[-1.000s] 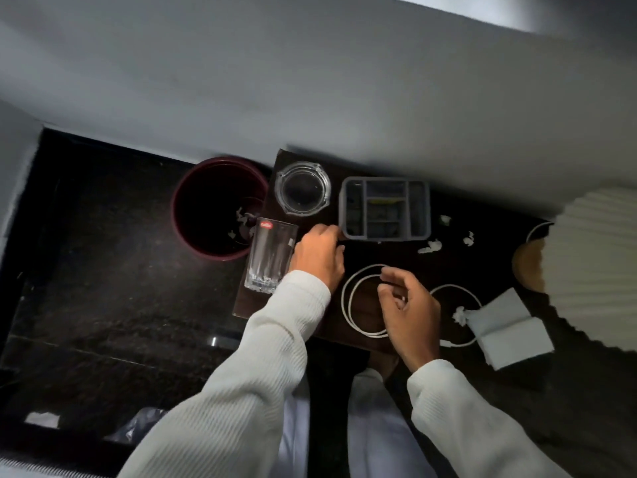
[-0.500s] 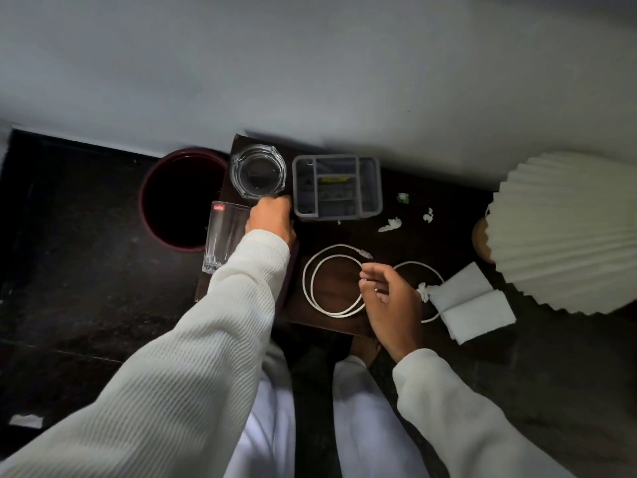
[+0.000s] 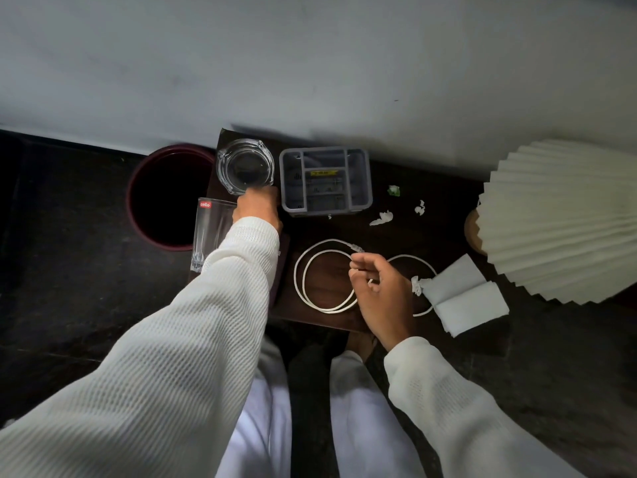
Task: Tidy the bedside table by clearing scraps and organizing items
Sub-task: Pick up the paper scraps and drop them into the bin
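The dark bedside table (image 3: pixel 431 236) is standing against the pale wall, and paper scraps are lying across its far right part: one white scrap (image 3: pixel 382 218) at about 4 o'clock from the grey organizer (image 3: pixel 325 181), a smaller white scrap (image 3: pixel 419 208) just past it toward 3 o'clock, and a green-and-white scrap (image 3: pixel 393 190) at 1 o'clock from the first. The left hand (image 3: pixel 258 210) is reaching to the near rim of the glass ashtray (image 3: pixel 245 166), fingers curled and touching it at the ashtray's 5 o'clock; whether they are actually gripping is not clear. The right hand (image 3: pixel 382 294) is pinching the white cable (image 3: pixel 310 298), which is lying in loose loops on the table's near half, its plug end showing just above the fingers. A folded white tissue (image 3: pixel 463 298) is lying at 3 o'clock from that hand, with a crumpled bit (image 3: pixel 416 285) touching its left edge. A tall drinking glass (image 3: pixel 206 232) with a red label is standing at 7 o'clock from the ashtray, partly behind the left sleeve. A dark red bin (image 3: pixel 138 215) is sitting on the floor at the table's 9 o'clock. A pleated cream lampshade (image 3: pixel 565 222) is filling the right side, a wooden base (image 3: pixel 471 232) peeking from under it
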`<state>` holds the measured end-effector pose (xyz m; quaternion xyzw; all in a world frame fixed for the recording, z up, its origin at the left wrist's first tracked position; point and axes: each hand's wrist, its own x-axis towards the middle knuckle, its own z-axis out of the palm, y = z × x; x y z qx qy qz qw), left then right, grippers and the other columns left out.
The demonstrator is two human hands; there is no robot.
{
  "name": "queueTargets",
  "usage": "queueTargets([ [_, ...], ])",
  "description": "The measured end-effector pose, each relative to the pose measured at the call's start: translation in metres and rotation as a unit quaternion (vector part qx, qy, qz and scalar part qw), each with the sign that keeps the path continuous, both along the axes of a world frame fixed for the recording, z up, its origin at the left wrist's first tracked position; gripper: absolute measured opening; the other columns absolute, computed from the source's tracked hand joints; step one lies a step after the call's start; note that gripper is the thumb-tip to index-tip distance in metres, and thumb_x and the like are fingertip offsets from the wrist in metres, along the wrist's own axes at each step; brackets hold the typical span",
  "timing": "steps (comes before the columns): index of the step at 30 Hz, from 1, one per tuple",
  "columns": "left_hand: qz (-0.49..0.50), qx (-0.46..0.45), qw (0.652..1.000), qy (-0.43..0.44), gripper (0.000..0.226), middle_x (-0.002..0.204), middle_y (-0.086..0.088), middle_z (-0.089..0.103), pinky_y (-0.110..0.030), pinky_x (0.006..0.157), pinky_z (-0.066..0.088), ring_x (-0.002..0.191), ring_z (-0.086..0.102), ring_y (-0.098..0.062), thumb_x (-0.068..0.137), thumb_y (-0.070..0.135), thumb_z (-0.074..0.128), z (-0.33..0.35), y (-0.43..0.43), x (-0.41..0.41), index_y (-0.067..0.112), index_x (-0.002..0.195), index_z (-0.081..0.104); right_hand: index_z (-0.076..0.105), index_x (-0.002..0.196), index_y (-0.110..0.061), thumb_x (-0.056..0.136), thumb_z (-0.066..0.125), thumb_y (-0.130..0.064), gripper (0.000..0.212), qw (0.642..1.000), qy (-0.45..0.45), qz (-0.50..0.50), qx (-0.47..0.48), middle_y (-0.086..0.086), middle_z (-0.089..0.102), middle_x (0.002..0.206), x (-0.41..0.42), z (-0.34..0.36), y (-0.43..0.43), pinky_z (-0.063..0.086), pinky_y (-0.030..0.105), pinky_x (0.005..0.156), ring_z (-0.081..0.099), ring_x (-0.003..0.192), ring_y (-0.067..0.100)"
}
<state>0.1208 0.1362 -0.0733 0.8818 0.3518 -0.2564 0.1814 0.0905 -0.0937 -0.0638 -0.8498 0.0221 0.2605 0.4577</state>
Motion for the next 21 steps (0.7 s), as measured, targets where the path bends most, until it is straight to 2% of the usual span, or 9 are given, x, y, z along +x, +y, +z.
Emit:
queueTargets([
  [4,0.006,-0.010,1.000,-0.020,0.034,0.117,-0.024,0.061,-0.046,0.092,0.051,0.112,0.059,-0.045,0.082,-0.002,0.061,0.001,0.006,-0.001,0.008,0.115,0.063,0.070,0.106,-0.023,0.089,0.064,-0.011,0.021,1.000,-0.003,-0.001,0.007,-0.011,0.071,0.099,0.002,0.004,0.008,0.049,0.003,0.070,0.063,0.092,-0.010],
  [8,0.075,-0.031,0.992,-0.094,0.026,0.106,-0.022,0.068,-0.039,0.085,0.052,0.104,0.062,-0.044,0.083,0.004,0.061,0.013,0.008,-0.005,0.014,0.105,0.071,0.071,0.106,-0.021,0.090,0.064,-0.012,0.020,1.000,-0.011,0.000,0.015,-0.012,0.071,0.098,0.003,0.009,0.021,0.049,0.003,0.071,0.063,0.092,-0.010],
  [11,0.114,-0.042,0.981,-0.153,0.019,0.101,-0.014,0.073,-0.036,0.089,0.052,0.104,0.064,-0.036,0.083,0.010,0.063,0.024,0.010,-0.016,0.018,0.096,0.075,0.071,0.106,-0.021,0.091,0.065,-0.014,0.017,0.999,-0.025,-0.002,0.020,-0.014,0.071,0.096,0.003,0.016,0.033,0.049,0.004,0.071,0.063,0.091,-0.011],
  [13,0.146,-0.054,0.969,-0.193,0.011,0.090,-0.005,0.075,-0.034,0.089,0.054,0.092,0.068,-0.023,0.082,0.013,0.067,0.031,0.014,-0.028,0.018,0.089,0.075,0.071,0.105,-0.022,0.091,0.066,-0.017,0.015,0.999,-0.034,-0.007,0.027,-0.015,0.071,0.095,0.002,0.020,0.044,0.050,0.005,0.071,0.064,0.091,-0.008],
  [15,0.205,-0.109,0.944,-0.234,0.006,0.073,0.006,0.071,-0.018,0.075,0.056,0.067,0.067,0.000,0.080,0.012,0.074,0.038,0.013,-0.042,0.017,0.083,0.074,0.072,0.104,-0.022,0.092,0.066,-0.019,0.014,0.998,-0.042,-0.013,0.037,-0.013,0.072,0.095,0.001,0.025,0.056,0.051,0.006,0.071,0.065,0.090,-0.006],
  [17,0.251,-0.194,0.912,-0.261,0.009,0.069,0.011,0.069,-0.002,0.063,0.048,0.058,0.064,0.010,0.077,0.011,0.078,0.044,0.011,-0.056,0.017,0.081,0.075,0.072,0.105,-0.020,0.091,0.067,-0.017,0.015,0.997,-0.047,-0.013,0.051,-0.010,0.072,0.096,0.001,0.031,0.072,0.050,0.007,0.070,0.066,0.090,-0.004],
  [18,0.267,-0.236,0.895,-0.268,0.010,0.073,0.009,0.072,-0.003,0.065,0.048,0.063,0.066,0.009,0.077,0.011,0.079,0.046,0.010,-0.063,0.018,0.082,0.075,0.071,0.107,-0.020,0.090,0.068,-0.016,0.017,0.997,-0.049,-0.005,0.057,-0.009,0.072,0.098,0.000,0.033,0.080,0.051,0.008,0.070,0.067,0.090,-0.002],
  [21,0.279,-0.333,0.854,-0.286,0.013,0.087,0.000,0.076,-0.018,0.078,0.056,0.082,0.073,-0.007,0.078,0.009,0.079,0.052,0.012,-0.077,0.018,0.087,0.074,0.069,0.115,-0.021,0.088,0.070,-0.012,0.028,0.996,-0.054,0.038,0.066,-0.006,0.069,0.108,-0.002,0.040,0.103,0.057,0.016,0.074,0.067,0.094,0.002],
])
